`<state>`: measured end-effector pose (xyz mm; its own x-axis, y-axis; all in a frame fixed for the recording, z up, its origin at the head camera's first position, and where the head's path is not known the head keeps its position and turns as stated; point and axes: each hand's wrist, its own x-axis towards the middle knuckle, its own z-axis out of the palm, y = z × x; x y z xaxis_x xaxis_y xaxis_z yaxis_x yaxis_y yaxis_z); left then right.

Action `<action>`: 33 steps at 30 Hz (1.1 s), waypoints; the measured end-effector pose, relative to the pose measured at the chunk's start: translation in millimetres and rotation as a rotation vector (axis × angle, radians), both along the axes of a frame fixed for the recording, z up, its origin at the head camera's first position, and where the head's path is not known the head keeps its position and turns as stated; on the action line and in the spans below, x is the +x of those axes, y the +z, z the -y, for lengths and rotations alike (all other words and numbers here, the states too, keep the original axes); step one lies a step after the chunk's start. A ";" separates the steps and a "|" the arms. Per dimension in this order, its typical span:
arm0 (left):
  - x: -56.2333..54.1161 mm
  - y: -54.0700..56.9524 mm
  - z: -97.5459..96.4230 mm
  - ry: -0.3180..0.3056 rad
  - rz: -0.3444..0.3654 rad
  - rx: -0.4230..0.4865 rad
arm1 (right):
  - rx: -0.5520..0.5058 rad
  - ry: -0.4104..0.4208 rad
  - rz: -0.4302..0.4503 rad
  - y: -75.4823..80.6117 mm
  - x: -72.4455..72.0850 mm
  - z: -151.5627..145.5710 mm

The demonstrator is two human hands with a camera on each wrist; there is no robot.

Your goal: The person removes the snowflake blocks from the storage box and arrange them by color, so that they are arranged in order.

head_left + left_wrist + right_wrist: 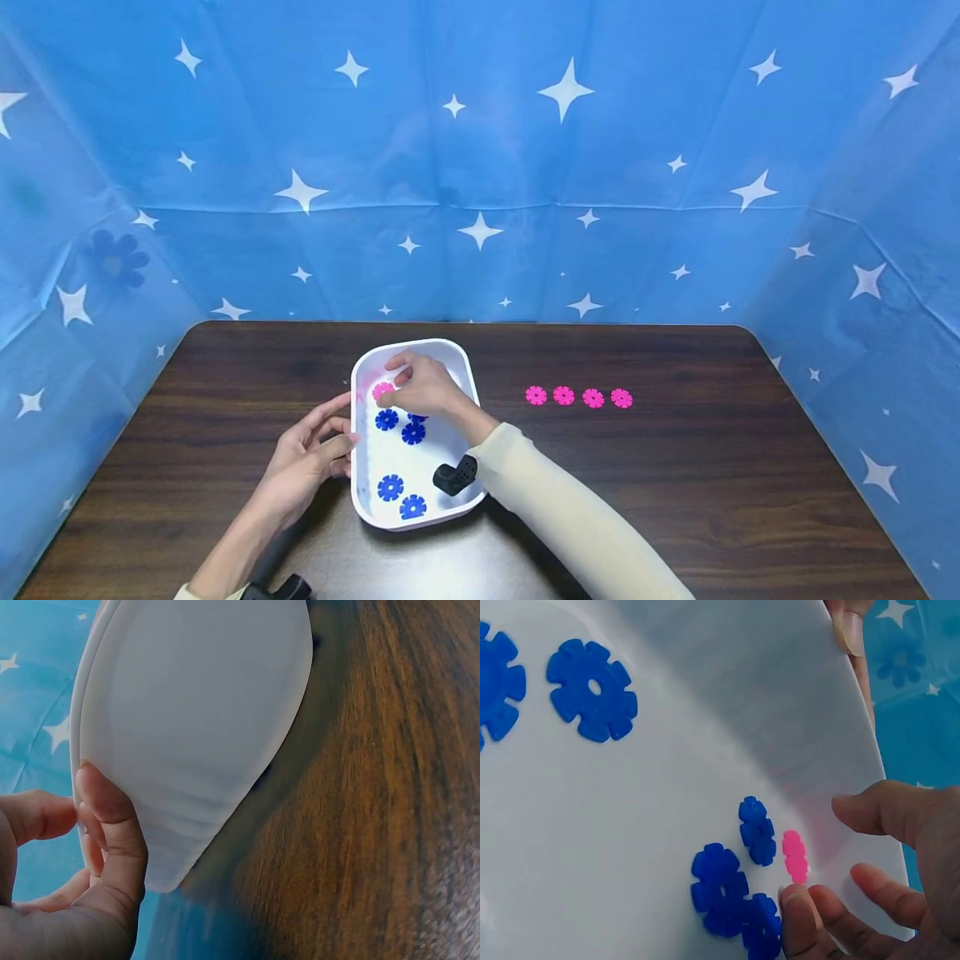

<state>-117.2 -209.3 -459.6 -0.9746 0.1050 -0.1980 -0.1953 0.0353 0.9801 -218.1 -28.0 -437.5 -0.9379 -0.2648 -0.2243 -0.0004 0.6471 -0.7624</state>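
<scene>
You had two blue discs (384,490) at the near end of the white tray (408,462), flat on its floor and well apart from the other pieces. Your right sleeve (562,508) angled in from the tray's near right side, an approach that presumably let you work over the right rim. The black wrist camera (453,478) showed above the tray's near right part.

Of your two hands, the left hand (303,454) gripped the tray's left rim between thumb and fingers; this hold probably served to steady the tray against sliding.

Farther along the tray's floor, left of its centre, three more blue discs (382,422) lay grouped, at least two of them touching or overlapping. Just beyond them, close to the tray's left wall, lay a pink disc (379,388). Your right hand (426,387) was over the tray's far half, thumb and fingers parted, with nothing visibly held. A fingertip sat at the pink disc's edge; contact could not be confirmed. The parted fingers appeared to leave clearance for a thin piece.

Right of the tray, on the worktop (712,467), four more pink discs (558,397) lay in a spaced row, presumably set so to stand clear of the blue ones. Behind the tray, beyond the worktop, hung a star-patterned blue cloth (510,150).
</scene>
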 end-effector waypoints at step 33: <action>-0.1 -2.2 0.9 0.008 -0.008 0.008 | 0.145 0.082 -0.099 -17.4 -1.3 12.6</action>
<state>-117.2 -210.2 -461.9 -0.9769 0.0985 -0.1896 -0.1879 0.0260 0.9818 -219.3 -40.7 -454.9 -0.9337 -0.3132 -0.1738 -0.1279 0.7448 -0.6549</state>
